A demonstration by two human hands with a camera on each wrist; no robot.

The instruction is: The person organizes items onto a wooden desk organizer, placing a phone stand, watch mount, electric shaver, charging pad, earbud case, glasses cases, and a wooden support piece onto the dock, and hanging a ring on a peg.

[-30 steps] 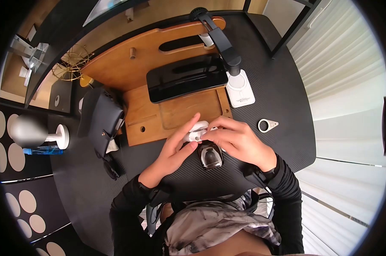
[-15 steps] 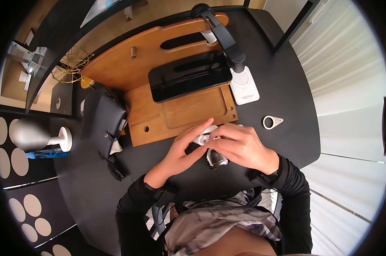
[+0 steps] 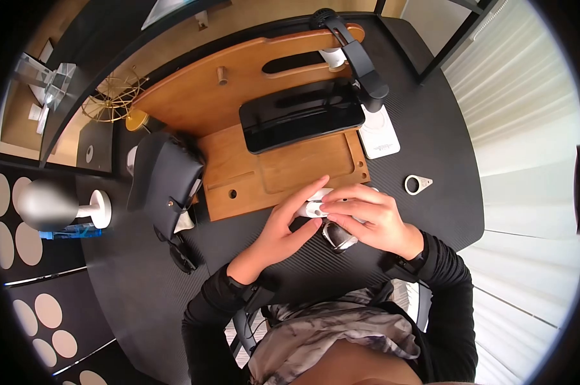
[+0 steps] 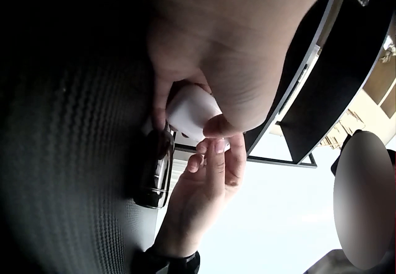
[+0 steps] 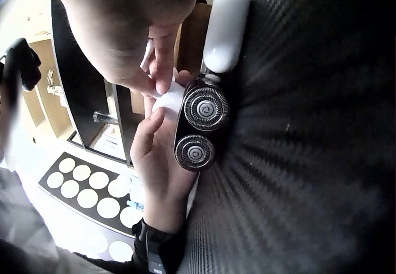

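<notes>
My left hand [image 3: 278,230] holds a small white earbud case [image 3: 313,209], its lid raised, between fingers and thumb. The right hand [image 3: 374,219] bends its fingers over the case and pinches a small white earbud there, mostly hidden by the fingers. In the left wrist view the case's smooth white shell [image 4: 192,110] shows beneath the left hand. Right below the two hands, a dark shaver [image 3: 338,237] lies on the desk; its two round cutting heads [image 5: 205,109] face the right wrist camera. Beside it lies a white rounded oblong thing [image 5: 227,29].
A wooden stand [image 3: 229,204] with a black tray-like piece [image 3: 302,119] is beyond the hands. At left are a black bag [image 3: 165,179] and sunglasses [image 3: 182,258]. To the right lie a white charger pad [image 3: 379,138] and a white ring-shaped tag [image 3: 419,185].
The head view has shifted, so the desk things sit farther right in it. My hands stay together at the case; the left thumb covered more of the case half a second ago.
</notes>
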